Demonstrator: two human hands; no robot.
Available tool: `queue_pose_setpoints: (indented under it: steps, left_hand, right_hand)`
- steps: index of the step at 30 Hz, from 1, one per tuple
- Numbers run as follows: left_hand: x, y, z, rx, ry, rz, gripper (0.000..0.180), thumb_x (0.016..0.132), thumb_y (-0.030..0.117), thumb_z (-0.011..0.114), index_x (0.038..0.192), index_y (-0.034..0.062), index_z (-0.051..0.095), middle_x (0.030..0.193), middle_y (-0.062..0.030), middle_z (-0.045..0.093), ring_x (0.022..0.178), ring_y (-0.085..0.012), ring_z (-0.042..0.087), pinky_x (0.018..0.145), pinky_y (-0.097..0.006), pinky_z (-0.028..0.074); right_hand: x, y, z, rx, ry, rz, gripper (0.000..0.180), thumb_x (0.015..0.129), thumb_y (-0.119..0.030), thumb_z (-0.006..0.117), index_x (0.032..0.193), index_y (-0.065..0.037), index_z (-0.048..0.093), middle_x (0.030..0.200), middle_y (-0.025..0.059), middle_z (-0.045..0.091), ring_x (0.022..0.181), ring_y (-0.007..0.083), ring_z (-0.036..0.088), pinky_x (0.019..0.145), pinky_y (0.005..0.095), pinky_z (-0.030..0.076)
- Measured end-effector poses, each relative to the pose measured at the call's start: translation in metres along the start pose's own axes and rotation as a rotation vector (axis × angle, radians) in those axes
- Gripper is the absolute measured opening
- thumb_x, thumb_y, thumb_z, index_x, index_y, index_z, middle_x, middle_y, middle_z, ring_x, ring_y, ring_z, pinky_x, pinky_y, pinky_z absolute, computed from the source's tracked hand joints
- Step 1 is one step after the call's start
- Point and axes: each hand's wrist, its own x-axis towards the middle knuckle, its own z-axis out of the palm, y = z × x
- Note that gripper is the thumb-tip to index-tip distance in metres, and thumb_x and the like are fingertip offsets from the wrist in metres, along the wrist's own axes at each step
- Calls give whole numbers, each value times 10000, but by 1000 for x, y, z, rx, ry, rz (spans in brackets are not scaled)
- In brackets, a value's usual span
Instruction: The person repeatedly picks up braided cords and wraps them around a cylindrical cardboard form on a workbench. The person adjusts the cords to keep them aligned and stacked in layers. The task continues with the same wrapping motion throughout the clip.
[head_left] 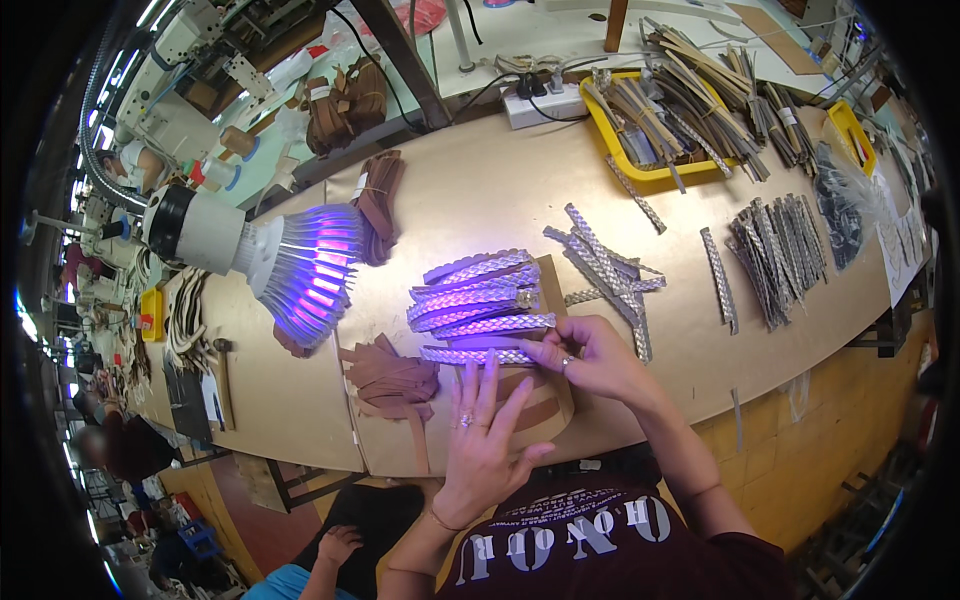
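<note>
Several silver-grey braided straps (480, 298) lie roughly parallel on a brown board (556, 290), tinted violet by the lamp above. The nearest braided strap (445, 355) runs in front of my hands. My left hand (482, 435) is open, fingers spread, its fingertips touching that strap's lower edge. At the strap's right end, my right hand (595, 362) has thumb and forefinger closed on it; the fingers partly cover this end. Brown flat strips (520, 400) show on the board under my left hand.
A finned lamp (305, 270) hangs at left, close above the table (630, 420). Brown strips (395, 378) lie beside the board. Loose braided straps (605, 265) and a stack (775, 255) are to the right, a filled yellow tray (655, 180) behind. Another person's hand (340, 543) is at lower left.
</note>
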Motion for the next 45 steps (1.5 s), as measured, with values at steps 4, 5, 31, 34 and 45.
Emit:
queue_pose_setpoints:
  steps: [4, 5, 31, 34, 45]
  left_hand:
    - [9, -6, -2, 77, -12, -1, 628, 881, 440, 655, 1359, 52, 532, 1547, -267, 243, 1432, -476, 204, 1138, -569, 206]
    - [11, -6, -2, 56, -20, -6, 623, 882, 448, 650, 1346, 47, 540, 1547, -265, 247, 1431, -475, 209, 1139, -561, 212]
    - [-11, 3, 8, 105, 168, -24, 621, 891, 436, 649, 1381, 78, 521, 1540, -296, 235, 1439, -486, 175, 1138, -629, 82]
    - [-9, -1, -4, 119, 328, -1, 662, 898, 454, 633, 1419, 80, 471, 1528, -314, 246, 1438, -488, 181, 1135, -638, 57]
    - [45, -53, -42, -27, 376, -12, 485, 926, 285, 604, 1347, 59, 518, 1471, -216, 402, 1378, -380, 361, 1144, -537, 220]
  right_hand:
    - [0, 5, 2, 32, 31, 8, 329, 892, -301, 725, 769, -6, 644, 627, -21, 557, 600, 40, 452, 525, 248, 379]
    - [0, 7, 3, 49, 39, 0, 334, 892, -304, 725, 768, -5, 643, 627, -21, 556, 599, 43, 451, 526, 250, 380]
    - [-32, -23, 6, -62, 105, -230, 180, 904, -159, 688, 950, 15, 690, 811, 27, 662, 731, 81, 555, 674, 248, 453]
    - [-28, -39, 1, -24, 137, -292, 166, 903, -155, 686, 912, 11, 681, 772, 11, 638, 707, 74, 535, 654, 244, 437]
    - [1, -32, -14, -110, 337, -99, 224, 891, -185, 720, 783, -32, 598, 651, -55, 528, 610, 23, 450, 551, 204, 368]
